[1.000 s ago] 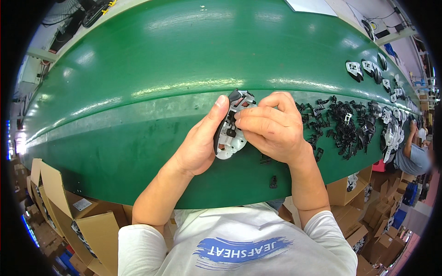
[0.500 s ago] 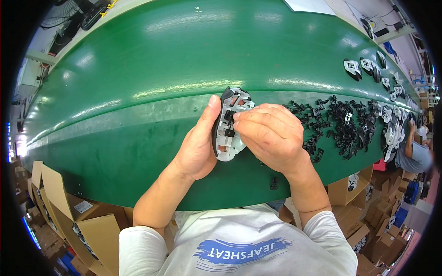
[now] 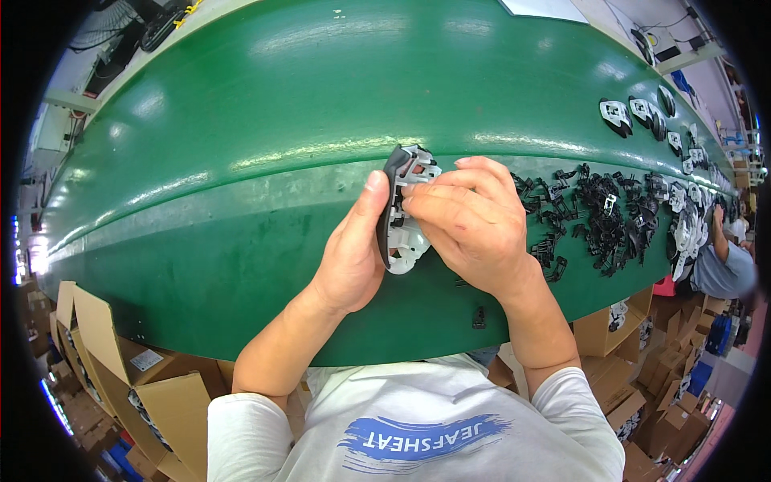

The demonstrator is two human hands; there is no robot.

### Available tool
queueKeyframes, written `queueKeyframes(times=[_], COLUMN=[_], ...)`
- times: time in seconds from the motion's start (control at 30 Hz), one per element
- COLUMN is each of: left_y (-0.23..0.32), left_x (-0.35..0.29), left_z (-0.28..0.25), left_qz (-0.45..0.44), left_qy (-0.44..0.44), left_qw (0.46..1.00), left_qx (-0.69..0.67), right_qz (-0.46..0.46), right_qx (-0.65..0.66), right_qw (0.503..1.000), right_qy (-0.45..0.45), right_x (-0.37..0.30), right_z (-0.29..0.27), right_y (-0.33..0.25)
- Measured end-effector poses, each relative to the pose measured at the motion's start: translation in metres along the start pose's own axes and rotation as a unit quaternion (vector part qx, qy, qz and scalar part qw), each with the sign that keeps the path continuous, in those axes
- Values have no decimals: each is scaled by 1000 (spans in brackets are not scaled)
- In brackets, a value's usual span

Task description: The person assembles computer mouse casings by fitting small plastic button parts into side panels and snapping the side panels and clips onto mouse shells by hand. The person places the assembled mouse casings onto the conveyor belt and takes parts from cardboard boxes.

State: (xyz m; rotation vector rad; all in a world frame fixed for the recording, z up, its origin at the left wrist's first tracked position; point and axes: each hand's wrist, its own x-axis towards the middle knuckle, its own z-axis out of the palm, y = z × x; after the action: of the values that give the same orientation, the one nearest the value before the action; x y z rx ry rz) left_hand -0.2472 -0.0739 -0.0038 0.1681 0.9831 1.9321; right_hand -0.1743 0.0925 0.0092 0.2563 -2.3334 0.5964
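Observation:
My left hand (image 3: 351, 249) holds a white plastic housing (image 3: 408, 243) with a black curved shell along its left side, tilted on edge above the table. Its thumb lies against the black shell, and the inside of the housing, with ribs and openings, faces my right hand. At the middle of the housing, the thumb and fingers of my right hand (image 3: 474, 221) are pinched together and press into it. Black parts show beside those fingertips; whatever they grip is hidden. One small black plastic clip (image 3: 479, 318) lies on the table below my right hand.
On the green table (image 3: 265, 96), a heap of black plastic clips (image 3: 610, 221) spreads to the right. Beyond it are white housings (image 3: 687, 229) and several finished-looking white-and-black pieces (image 3: 615, 116). Cardboard boxes (image 3: 173, 402) stand below the edge. A co-worker (image 3: 723, 261) is at far right.
The housing has turned a little, showing more of its black shell, and risen slightly. My right fingertips have pushed further in over its middle, covering the black part seen there before.

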Motion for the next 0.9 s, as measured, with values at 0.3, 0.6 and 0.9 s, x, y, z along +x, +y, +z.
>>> queueKeyframes(times=[0.3,0.6,0.9], left_y=[5,9,11], left_x=[-1,-4,-5], left_z=[0,1,7], left_qz=[44,72,121], left_qy=[-22,-34,13], left_qw=[998,996,984], left_qx=[-36,-33,132], right_qz=[33,206,358], right_qx=[-1,293,449], right_qw=[999,934,817], right_qy=[-4,16,53], right_x=[3,-3,-5], right_z=[-7,3,1], right_y=[-1,-4,-1])
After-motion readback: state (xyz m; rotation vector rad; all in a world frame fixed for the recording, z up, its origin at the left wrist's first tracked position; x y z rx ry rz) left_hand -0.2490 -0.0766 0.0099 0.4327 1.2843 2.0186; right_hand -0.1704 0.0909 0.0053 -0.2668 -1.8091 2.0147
